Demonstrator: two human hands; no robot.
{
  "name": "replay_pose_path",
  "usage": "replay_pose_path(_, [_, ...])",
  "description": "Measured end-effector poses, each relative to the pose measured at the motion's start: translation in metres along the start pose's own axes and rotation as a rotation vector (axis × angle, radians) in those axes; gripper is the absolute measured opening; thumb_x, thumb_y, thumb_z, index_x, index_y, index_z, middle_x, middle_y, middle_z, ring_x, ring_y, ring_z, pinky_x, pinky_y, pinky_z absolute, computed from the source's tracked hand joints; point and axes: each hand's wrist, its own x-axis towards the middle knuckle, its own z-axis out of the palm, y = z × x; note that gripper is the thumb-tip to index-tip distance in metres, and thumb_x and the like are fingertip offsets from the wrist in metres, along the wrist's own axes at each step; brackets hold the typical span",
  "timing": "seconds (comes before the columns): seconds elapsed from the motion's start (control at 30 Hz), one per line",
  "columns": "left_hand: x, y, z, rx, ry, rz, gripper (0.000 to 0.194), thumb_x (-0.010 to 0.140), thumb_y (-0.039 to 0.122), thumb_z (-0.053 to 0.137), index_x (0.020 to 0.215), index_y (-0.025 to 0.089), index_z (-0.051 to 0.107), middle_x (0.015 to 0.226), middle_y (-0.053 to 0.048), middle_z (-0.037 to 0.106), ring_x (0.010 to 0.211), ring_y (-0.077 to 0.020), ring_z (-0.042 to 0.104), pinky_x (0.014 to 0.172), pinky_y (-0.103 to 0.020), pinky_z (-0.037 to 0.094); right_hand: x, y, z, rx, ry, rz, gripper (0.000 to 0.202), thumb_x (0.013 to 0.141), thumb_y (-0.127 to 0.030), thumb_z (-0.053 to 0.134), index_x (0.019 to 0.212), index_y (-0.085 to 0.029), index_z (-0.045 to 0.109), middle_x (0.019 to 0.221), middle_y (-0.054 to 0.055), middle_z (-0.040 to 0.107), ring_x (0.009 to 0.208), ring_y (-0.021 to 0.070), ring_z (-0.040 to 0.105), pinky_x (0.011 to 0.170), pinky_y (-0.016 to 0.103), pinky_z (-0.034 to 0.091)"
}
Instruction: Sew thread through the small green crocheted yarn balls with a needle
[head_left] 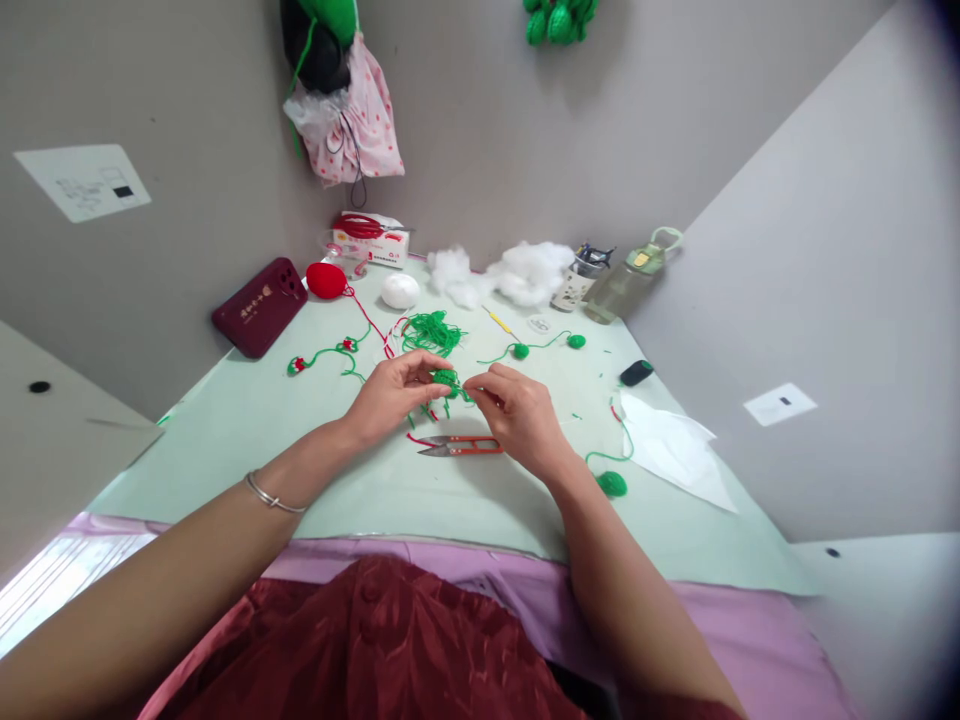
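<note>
Phone (260,307) lies tilted at the far left of your table (202,450). A bracelet (274,497) circles your left wrist. Beyond that arm are two red-and-green bits (298,367) on a green cord, and a red ball (327,281) with a red strand trailing from it. Behind these, red scissors (360,226) rest against a box (386,250). Your left hand (390,398) has thumb and fingers closed on a green piece (445,378), which sits between your hands, mid-table. Past it lie a white ball (400,291) and a green tangle (433,335). Just nearer you, snips (459,438) point left, blades slightly parted. A yellow hook (499,322) lies farther back. Your right hand (521,412) is at the piece's right side, thumb and fingertip drawn close together; I can't tell whether they have hold of a strand. Beyond are white fluff (532,272) and two green balls (520,351). Farther right stand a pen cup (574,287) and a bottle (622,290); nearer you lie a green bud (612,484), a black object (637,373) and white paper (679,455).
</note>
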Motion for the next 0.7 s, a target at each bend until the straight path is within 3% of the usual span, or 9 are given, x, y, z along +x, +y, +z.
replay_pose_path(0.17, [-0.0012, 0.0026, 0.0010, -0.022, -0.009, -0.021, 0.035, 0.071, 0.032, 0.082, 0.100, 0.017, 0.071, 0.078, 0.001, 0.063, 0.074, -0.0144, 0.060, 0.070, -0.029, 0.051, 0.0009, 0.0058, 0.0004, 0.129, -0.028, 0.068, 0.017, 0.093, -0.014, 0.058, 0.088, -0.020, 0.073, 0.075, 0.000, 0.061, 0.062, 0.0111, 0.050, 0.061, 0.025, 0.037])
replay_pose_path(0.37, [-0.0017, 0.0056, 0.0003, -0.075, -0.049, -0.069, 0.039, 0.067, 0.031, 0.085, 0.101, 0.018, 0.071, 0.088, -0.002, 0.068, 0.079, -0.0169, 0.064, 0.072, -0.032, 0.055, 0.0049, 0.0089, 0.0004, 0.411, -0.050, 0.192, 0.011, 0.090, -0.025, 0.064, 0.086, -0.019, 0.072, 0.079, 0.002, 0.068, 0.067, 0.0133, 0.054, 0.063, 0.026, 0.041])
replay_pose_path(0.7, [0.0007, 0.0007, 0.0008, -0.149, -0.023, -0.037, 0.041, 0.061, 0.031, 0.090, 0.093, 0.017, 0.069, 0.084, -0.001, 0.069, 0.079, -0.0158, 0.064, 0.075, -0.032, 0.054, 0.0079, 0.0051, 0.0028, 0.705, -0.111, 0.317, 0.019, 0.085, -0.036, 0.070, 0.084, -0.018, 0.072, 0.072, 0.000, 0.062, 0.064, 0.0121, 0.047, 0.062, 0.027, 0.036])
